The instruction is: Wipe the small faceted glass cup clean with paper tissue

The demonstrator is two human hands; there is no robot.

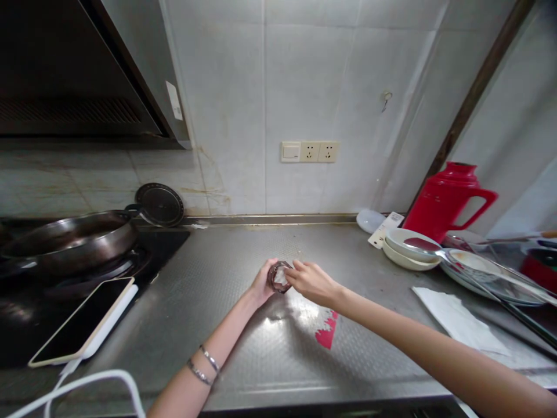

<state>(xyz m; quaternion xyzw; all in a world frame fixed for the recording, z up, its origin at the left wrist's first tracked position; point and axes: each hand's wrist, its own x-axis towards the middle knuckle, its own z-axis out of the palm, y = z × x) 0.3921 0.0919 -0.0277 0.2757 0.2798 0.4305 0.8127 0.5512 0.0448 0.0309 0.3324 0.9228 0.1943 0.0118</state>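
Note:
My left hand (260, 284) is wrapped around a small dark brownish glass (272, 281) above the metal counter. The glass is tilted, with its mouth facing me. In that mouth shows a crumpled white tissue (281, 275). The fingers of my right hand (314, 283) are pinched together on the tissue at the right rim; the fingertips are partly hidden. Below my right wrist a torn red patch (326, 332) lies flat on the counter.
On the left, a steel pan (82, 232) sits on the black stove (174, 241), with a phone (85, 322) and white cable in front. At the right are stacked bowls (409, 258), a red thermos jug (444, 200), a white paper sheet (461, 322) and plates with utensils.

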